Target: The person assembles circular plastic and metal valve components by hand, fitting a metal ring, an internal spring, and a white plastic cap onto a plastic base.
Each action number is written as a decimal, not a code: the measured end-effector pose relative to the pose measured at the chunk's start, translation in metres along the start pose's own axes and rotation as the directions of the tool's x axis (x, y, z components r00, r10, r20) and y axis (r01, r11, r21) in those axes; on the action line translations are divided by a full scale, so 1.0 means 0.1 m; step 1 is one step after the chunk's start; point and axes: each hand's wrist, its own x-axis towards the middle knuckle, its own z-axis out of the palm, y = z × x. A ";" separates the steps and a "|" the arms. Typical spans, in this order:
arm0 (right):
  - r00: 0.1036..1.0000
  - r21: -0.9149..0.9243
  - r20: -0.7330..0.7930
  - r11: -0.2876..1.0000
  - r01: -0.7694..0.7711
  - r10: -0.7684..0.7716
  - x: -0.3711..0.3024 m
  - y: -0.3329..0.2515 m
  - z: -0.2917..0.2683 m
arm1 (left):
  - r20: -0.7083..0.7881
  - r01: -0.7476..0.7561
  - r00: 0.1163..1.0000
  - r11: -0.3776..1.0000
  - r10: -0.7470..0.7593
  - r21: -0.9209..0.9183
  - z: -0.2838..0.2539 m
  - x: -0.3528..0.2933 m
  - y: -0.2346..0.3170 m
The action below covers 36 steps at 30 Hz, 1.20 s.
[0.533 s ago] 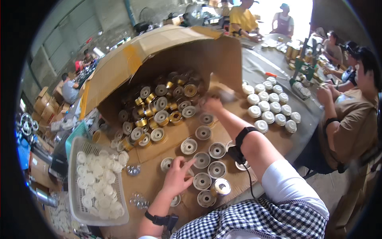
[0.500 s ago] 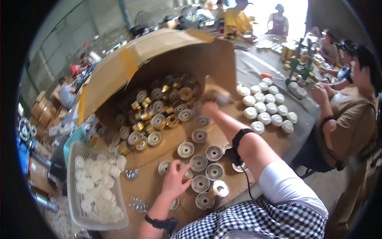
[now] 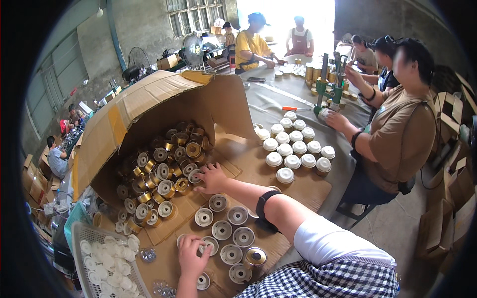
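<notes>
My right hand (image 3: pixel 212 179) reaches forward to the near edge of a heap of gold-and-white round caps (image 3: pixel 166 187). Its fingers are spread, with the tips against one white-faced cap (image 3: pixel 195 175). Closer to me, my left hand (image 3: pixel 192 256) is lowered over the cardboard, fingers apart and slightly bent. Beside its thumb lies a round cap with a ribbed white inside (image 3: pixel 209 245); part of another is hidden behind the fingers. Several like it stand in loose rows to the right, hollow side up. One gold-topped cap (image 3: pixel 255 256) sits at the near end.
A large cardboard box (image 3: pixel 124 107) lies open around the heap. A plastic basket (image 3: pixel 82 248) of white discs stands at left, near small clear pieces (image 3: pixel 147 255). White-topped caps (image 3: pixel 292 149) stand in rows at right. A co-worker (image 3: pixel 397 129) sits by a green hand press (image 3: pixel 328 89).
The view has shifted, showing more of the room. My right hand has gone from the box's right flap to the heap's edge. My left hand stays low by the rows of caps.
</notes>
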 end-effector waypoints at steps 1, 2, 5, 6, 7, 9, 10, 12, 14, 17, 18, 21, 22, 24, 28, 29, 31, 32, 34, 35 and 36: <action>1.000 0.000 -0.006 1.000 0.023 -0.023 0.00 0.02 -0.01 | 0.001 -0.002 1.000 1.000 0.002 0.001 -0.02 0.06 -0.02; 0.999 -0.001 -0.011 0.999 0.045 -0.045 -0.01 0.05 0.01 | -0.045 0.018 0.999 1.000 -0.017 0.024 -0.03 0.14 -0.07; 0.985 0.002 -0.029 0.986 0.168 -0.168 -0.14 0.10 0.04 | -0.122 0.056 0.991 0.996 -0.047 0.076 -0.01 0.47 -0.27; 0.985 0.000 -0.031 0.986 0.167 -0.167 -0.18 0.09 0.05 | -0.158 0.078 0.986 0.991 -0.060 0.110 0.01 0.60 -0.35; 0.978 0.018 -0.040 0.978 0.206 -0.206 -0.24 0.08 0.05 | -0.159 0.073 0.986 0.991 -0.055 0.110 0.05 0.76 -0.45; 0.968 0.031 -0.053 0.969 0.247 -0.245 -0.34 0.02 0.03 | -0.197 0.049 0.980 0.990 -0.022 0.132 0.16 1.06 -0.69; 0.958 0.045 -0.063 0.958 0.282 -0.279 -0.40 0.02 0.02 | -0.194 0.041 0.981 0.991 -0.015 0.130 0.28 1.22 -0.84; 0.937 0.071 -0.074 0.936 0.346 -0.341 -0.50 -0.07 0.00 | -0.229 0.085 0.973 0.945 -0.011 0.316 0.41 1.41 -1.05; 0.938 0.071 -0.071 0.937 0.343 -0.338 -0.62 -0.03 -0.01 | -0.140 0.144 0.986 0.908 -0.096 0.393 0.49 1.60 -0.89; 0.938 0.095 -0.019 0.933 0.347 -0.346 -0.71 -0.06 -0.01 | -0.053 0.258 0.963 0.849 -0.264 0.461 0.56 1.65 -0.79; 0.934 0.117 -0.055 0.926 0.358 -0.354 -0.71 -0.07 0.00 | -0.070 0.243 0.969 0.853 -0.238 0.462 0.58 1.62 -0.83; 0.910 0.162 -0.118 0.897 0.412 -0.397 -0.74 -0.06 0.04 | -0.078 0.197 0.980 0.862 -0.182 0.468 0.66 1.52 -0.95; 0.891 0.174 -0.152 0.876 0.450 -0.428 -0.73 -0.05 0.05 | -0.074 0.159 0.987 0.869 -0.140 0.469 0.66 1.48 -1.01; 0.871 0.160 -0.150 0.858 0.489 -0.468 -0.76 -0.07 0.03 | -0.065 0.134 0.991 0.865 -0.118 0.483 0.64 1.36 -1.03; 0.876 0.201 -0.073 0.853 0.482 -0.477 -0.87 0.04 -0.07 | -0.013 0.150 0.988 0.928 -0.155 0.341 0.51 1.16 -0.69; 0.874 0.219 -0.061 0.848 0.482 -0.482 -0.88 0.07 -0.11 | 0.002 0.096 0.995 0.945 -0.102 0.314 0.48 1.10 -0.66; 0.910 0.470 -0.010 0.801 0.370 -0.414 -0.87 0.11 -0.34 | 0.030 0.090 0.994 0.940 -0.106 0.329 0.40 0.99 -0.64; 0.936 0.669 0.059 0.709 0.221 -0.348 -0.89 0.14 -0.49 | 0.004 0.110 0.993 0.949 -0.116 0.296 0.37 0.93 -0.67; 0.981 0.579 -0.078 0.793 0.190 -0.178 -1.06 0.33 -0.76 | -0.148 0.093 0.988 0.938 -0.045 0.334 0.37 0.85 -0.69; 0.987 0.512 -0.102 0.844 0.159 -0.124 -1.16 0.48 -0.91 | -0.132 0.084 0.990 0.942 -0.042 0.326 0.36 0.85 -0.65; 0.997 0.511 -0.071 0.858 0.046 -0.011 -1.29 0.52 -1.06 | -0.152 0.071 0.988 0.932 -0.017 0.356 0.30 0.86 -0.64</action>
